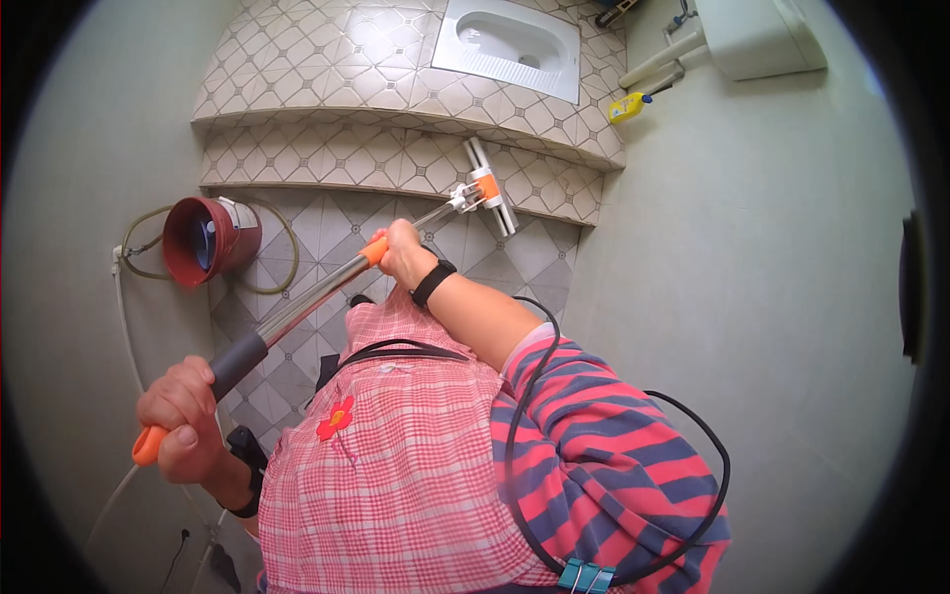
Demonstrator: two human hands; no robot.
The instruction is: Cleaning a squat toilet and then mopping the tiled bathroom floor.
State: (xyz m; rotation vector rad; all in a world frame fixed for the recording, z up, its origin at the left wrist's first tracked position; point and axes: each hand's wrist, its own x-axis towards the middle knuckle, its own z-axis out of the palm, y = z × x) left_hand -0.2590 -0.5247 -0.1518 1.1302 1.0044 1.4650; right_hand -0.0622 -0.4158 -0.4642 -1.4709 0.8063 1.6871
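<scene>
Both hands grip a roller-type sponge mop, its metal pole [315,295] slanting up and to the right across my body. My left hand [178,419] wraps the dark grey grip [237,364] near the orange end cap [151,445]. Farther along, my right hand [401,249] closes around the pole at an orange collar [373,252]. The white, orange and metal mop head [487,185] is over the lower tiled step [356,160]. Whether it touches the step I cannot tell. No sponge can be made out on it.
A white squat toilet [512,48] is set into the raised platform. To the left, a red bucket [211,241] with something blue inside stands by a hose [295,252]. A yellow bottle [629,108] stands beneath a white cistern [764,37]. Walls [742,282] flank both sides.
</scene>
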